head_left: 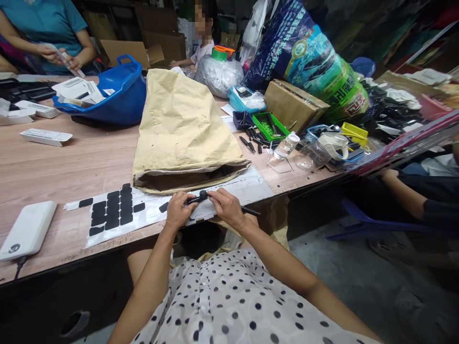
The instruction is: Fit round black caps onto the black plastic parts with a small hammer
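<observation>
My left hand [179, 209] is closed on a slim black part with a round knob [203, 194] at one end, just above the table's front edge. My right hand [226, 206] is pinched at the knob from the other side, its lower fingers curled out of sight. A thin black rod [251, 210] sticks out past my right hand; whether I hold it or it lies there, I cannot tell. Left of my hands, a white backing sheet [143, 219] carries several black rounded-square stickers [113, 208]. Just beyond my fingers gapes the mouth of a tan sack [179, 129].
A white power bank [28, 229] with a cable lies at left. Further back are a blue basin [107, 102] of white boxes, a green tray [270, 126], a clear bottle [286, 146] and a carton [294, 105]. Other people sit behind the table and at right.
</observation>
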The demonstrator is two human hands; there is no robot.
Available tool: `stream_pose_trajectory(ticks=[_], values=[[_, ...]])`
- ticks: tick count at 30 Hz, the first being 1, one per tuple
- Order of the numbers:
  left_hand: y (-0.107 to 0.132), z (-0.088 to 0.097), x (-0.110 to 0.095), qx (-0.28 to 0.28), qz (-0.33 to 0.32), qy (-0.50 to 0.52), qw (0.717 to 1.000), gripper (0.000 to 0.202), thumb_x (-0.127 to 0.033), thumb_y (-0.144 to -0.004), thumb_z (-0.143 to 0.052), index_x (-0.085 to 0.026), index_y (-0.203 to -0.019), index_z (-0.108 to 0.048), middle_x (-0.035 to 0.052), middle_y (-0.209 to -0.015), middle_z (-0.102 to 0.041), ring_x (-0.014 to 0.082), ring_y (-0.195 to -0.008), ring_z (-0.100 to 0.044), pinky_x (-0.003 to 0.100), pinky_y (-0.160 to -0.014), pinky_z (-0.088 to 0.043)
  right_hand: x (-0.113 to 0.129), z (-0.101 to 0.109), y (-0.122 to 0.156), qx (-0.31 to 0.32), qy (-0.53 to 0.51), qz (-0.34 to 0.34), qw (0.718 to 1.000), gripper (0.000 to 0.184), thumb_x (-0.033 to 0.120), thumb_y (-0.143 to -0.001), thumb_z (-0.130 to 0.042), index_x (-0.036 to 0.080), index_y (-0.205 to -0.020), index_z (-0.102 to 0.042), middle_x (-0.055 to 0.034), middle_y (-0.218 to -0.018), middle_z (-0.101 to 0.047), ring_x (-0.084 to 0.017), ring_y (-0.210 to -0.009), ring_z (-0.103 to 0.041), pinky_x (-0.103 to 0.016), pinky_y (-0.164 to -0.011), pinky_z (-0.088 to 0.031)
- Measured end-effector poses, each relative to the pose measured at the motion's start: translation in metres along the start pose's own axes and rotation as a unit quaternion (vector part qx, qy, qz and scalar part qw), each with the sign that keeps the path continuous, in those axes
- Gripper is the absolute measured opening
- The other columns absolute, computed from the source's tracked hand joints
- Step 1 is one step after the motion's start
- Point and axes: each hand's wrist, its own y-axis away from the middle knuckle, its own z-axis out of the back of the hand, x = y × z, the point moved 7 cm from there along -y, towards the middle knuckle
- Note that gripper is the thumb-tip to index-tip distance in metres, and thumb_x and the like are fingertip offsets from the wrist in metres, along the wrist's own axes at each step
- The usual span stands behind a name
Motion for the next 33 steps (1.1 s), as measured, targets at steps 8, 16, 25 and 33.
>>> stream_pose_trajectory(ticks=[8, 16, 25, 33], values=[[0.001, 0.001, 0.0, 0.003, -0.007, -0.012, 1.0, 0.019, -0.028, -0.076, -0.071, -0.025, -0.094, -0.074, 0.0031, -0.089, -0.068, 0.0245, -0.09, -0.06, 0.038, -0.084, -0.05, -0.043, 0.007, -0.015, -0.003, 0.074, 0.032, 0.997, 0.025, 0.019, -0.097, -0.053, 0.026, -0.11, -0.074, -0.0054, -0.093, -0.068, -0.021, -0.091, -0.06, -0.03, -0.08, -0.048], [0.003, 0.001, 0.002, 0.005, -0.014, -0.012, 1.0, 0.017, -0.034, -0.081, -0.067, -0.025, -0.094, -0.075, 0.0035, -0.087, -0.067, 0.0244, -0.088, -0.06, 0.038, -0.082, -0.05, -0.057, -0.002, -0.01, 0.013, 0.107, 0.061, 0.992, 0.022, 0.024, -0.096, -0.056, 0.025, -0.108, -0.074, -0.0063, -0.093, -0.066, -0.022, -0.09, -0.054, -0.034, -0.079, -0.043], [0.021, 0.011, -0.031, 0.019, -0.077, 0.004, 0.997, 0.015, -0.036, -0.087, -0.062, -0.024, -0.091, -0.071, 0.0054, -0.089, -0.07, 0.0247, -0.088, -0.062, 0.039, -0.081, -0.051, -0.056, -0.003, -0.013, 0.014, 0.095, 0.036, 0.995, 0.019, 0.024, -0.093, -0.061, 0.024, -0.106, -0.074, -0.0061, -0.094, -0.066, -0.022, -0.09, -0.054, -0.034, -0.082, -0.043], [0.103, -0.035, -0.042, 0.154, -0.042, 0.068, 0.985, 0.021, -0.039, -0.093, -0.051, -0.03, -0.099, -0.07, 0.0037, -0.092, -0.076, 0.0263, -0.082, -0.073, 0.038, -0.071, -0.058, -0.056, -0.005, -0.013, 0.019, 0.097, 0.034, 0.995, 0.02, 0.023, -0.092, -0.061, 0.025, -0.107, -0.074, -0.0065, -0.095, -0.065, -0.023, -0.091, -0.054, -0.034, -0.082, -0.043]])
